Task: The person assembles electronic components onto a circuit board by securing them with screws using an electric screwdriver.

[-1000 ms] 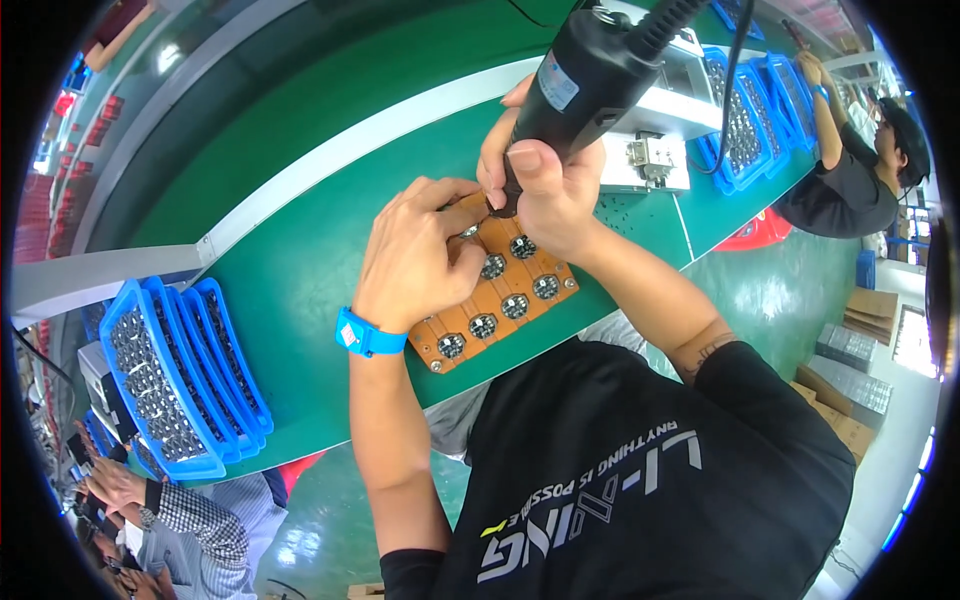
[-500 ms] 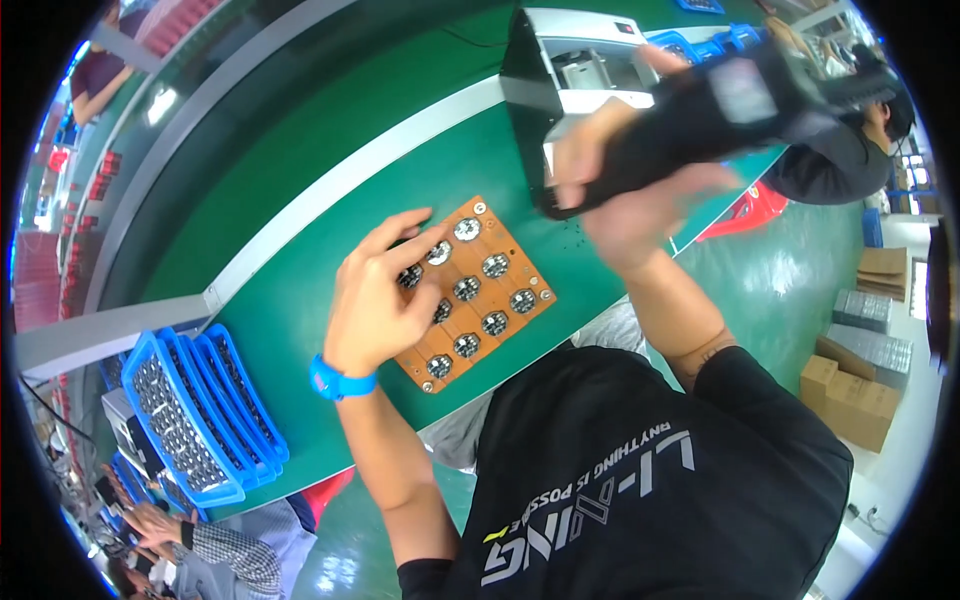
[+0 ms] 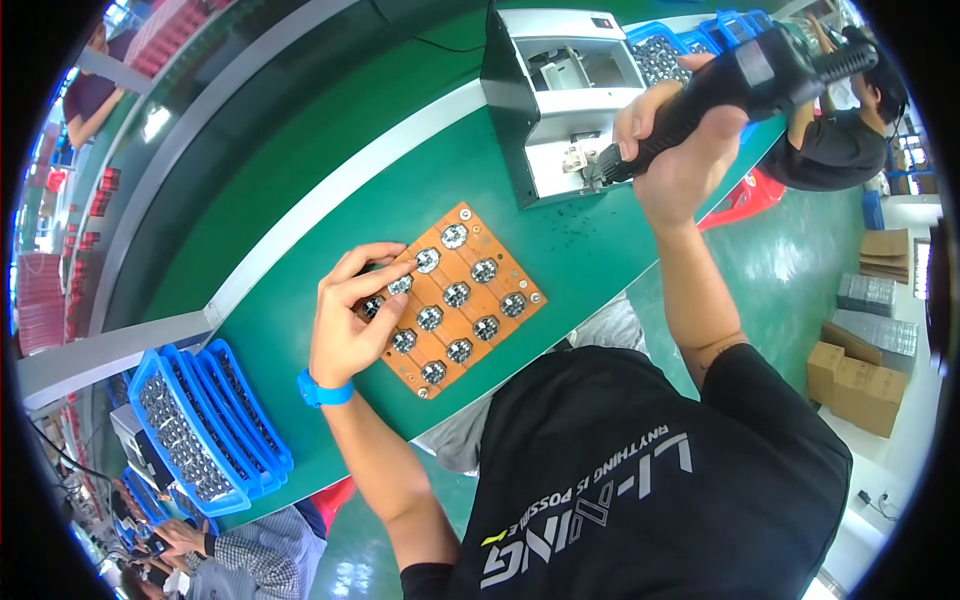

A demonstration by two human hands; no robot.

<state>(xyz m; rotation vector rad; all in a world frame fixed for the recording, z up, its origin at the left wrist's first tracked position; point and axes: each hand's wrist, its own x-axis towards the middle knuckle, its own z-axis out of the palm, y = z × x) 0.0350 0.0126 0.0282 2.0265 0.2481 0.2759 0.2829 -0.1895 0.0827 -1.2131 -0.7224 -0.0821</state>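
My right hand (image 3: 685, 165) grips a black electric screwdriver (image 3: 700, 105). Its tip end reaches the lit front opening of a black-and-silver screw feeder machine (image 3: 565, 110); the very tip is hard to make out. My left hand (image 3: 350, 320) has its fingers apart and rests on the left side of an orange-brown fixture plate (image 3: 470, 325). Several round black-and-silver parts (image 3: 456, 294) sit in rows on that plate. Index finger and thumb lie around one of these parts, and the hand partly covers others.
Blue trays (image 3: 190, 430) full of small parts are stacked at the left end of the green table (image 3: 330, 220). More blue trays (image 3: 660, 60) stand behind the machine. Tiny dark bits (image 3: 572, 225) lie before it. Other people work at far right and lower left.
My right hand has brought the screwdriver's tip end over to the feeder opening. The left hand still rests on the plate, its fingers slightly shifted, and the plate appears a little lower left.
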